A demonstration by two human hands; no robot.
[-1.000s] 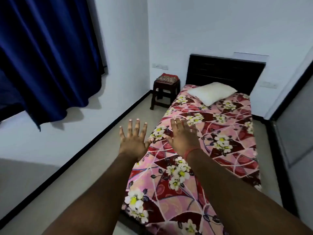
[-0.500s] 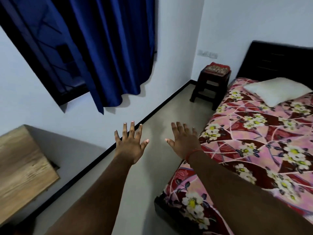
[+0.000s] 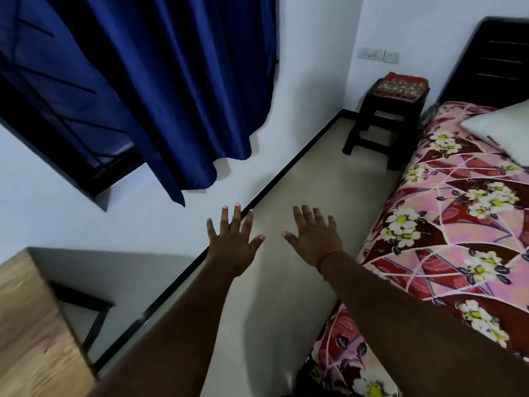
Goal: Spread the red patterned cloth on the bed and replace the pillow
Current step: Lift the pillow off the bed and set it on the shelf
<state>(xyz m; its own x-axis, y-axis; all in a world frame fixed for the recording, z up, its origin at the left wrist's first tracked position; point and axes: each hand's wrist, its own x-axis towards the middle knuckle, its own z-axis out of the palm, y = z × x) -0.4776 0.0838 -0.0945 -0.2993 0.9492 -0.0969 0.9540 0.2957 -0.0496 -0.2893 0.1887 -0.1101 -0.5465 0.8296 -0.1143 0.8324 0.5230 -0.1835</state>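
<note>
The red patterned cloth (image 3: 446, 233) with white flowers lies spread flat over the bed at the right, draping down its near side. A white pillow (image 3: 503, 133) rests on it near the dark headboard (image 3: 492, 67). My left hand (image 3: 233, 242) and my right hand (image 3: 313, 236) are stretched out over the floor to the left of the bed. Both are empty, palms down, with fingers apart. Neither hand touches the cloth.
A dark stool (image 3: 386, 116) with a folded red cloth (image 3: 402, 87) on top stands by the bed's head. A blue curtain (image 3: 160, 90) hangs on the left wall. A wooden table (image 3: 31, 333) is at the lower left. Beige floor (image 3: 300, 179) runs between wall and bed.
The view has swung left, so the bed slid to the right edge and the curtain and table came in. Both hands, before over the cloth, are now over the floor, still spread and empty.
</note>
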